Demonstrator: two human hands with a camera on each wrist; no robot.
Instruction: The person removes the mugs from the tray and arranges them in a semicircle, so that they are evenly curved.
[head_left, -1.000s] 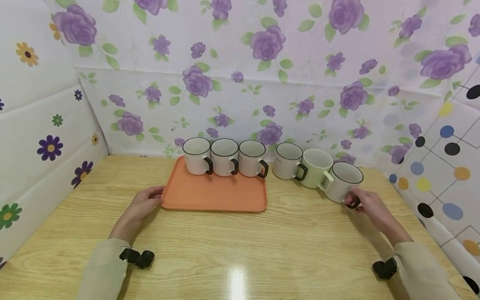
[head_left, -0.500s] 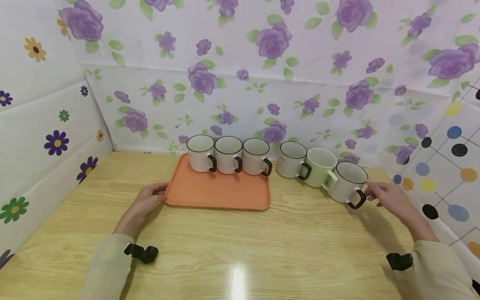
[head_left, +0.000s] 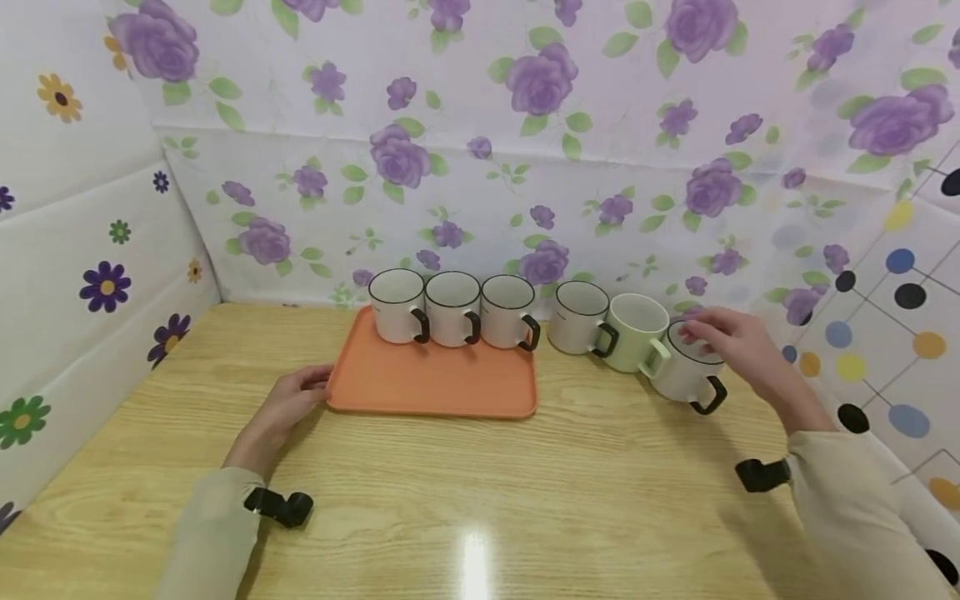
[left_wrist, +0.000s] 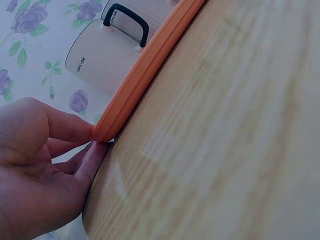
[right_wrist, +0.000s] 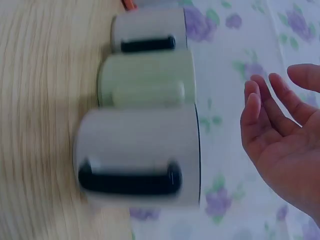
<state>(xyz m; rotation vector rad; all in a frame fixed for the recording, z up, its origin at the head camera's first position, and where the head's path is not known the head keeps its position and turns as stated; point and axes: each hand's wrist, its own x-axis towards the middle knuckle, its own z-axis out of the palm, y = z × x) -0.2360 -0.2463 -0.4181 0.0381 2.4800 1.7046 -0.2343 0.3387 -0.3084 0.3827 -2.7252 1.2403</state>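
Observation:
My left hand (head_left: 288, 406) pinches the left front corner of an orange tray (head_left: 431, 385); in the left wrist view thumb and fingertips meet at the tray's edge (left_wrist: 131, 95). Three white mugs with black rims and handles stand along its back: a left mug (head_left: 393, 317), a middle mug (head_left: 447, 321) and a right mug (head_left: 502, 321). Beyond the tray are another white mug (head_left: 576, 329), a light green mug (head_left: 628, 346) and a nearer white mug (head_left: 675, 379). Above that last mug hovers my right hand (head_left: 738, 346), holding nothing; the right wrist view shows its fingers loosely bent, apart from the mugs.
All this stands on a wood-grain table (head_left: 450, 492). Behind it hangs a purple-flowered cloth (head_left: 465, 192). A flower-patterned wall (head_left: 67, 208) closes the left side, a dotted one (head_left: 892, 333) the right.
My right hand has let go of the nearest white mug's handle, drawn off to the right, then risen and come back left over that mug. The left hand stays at the tray.

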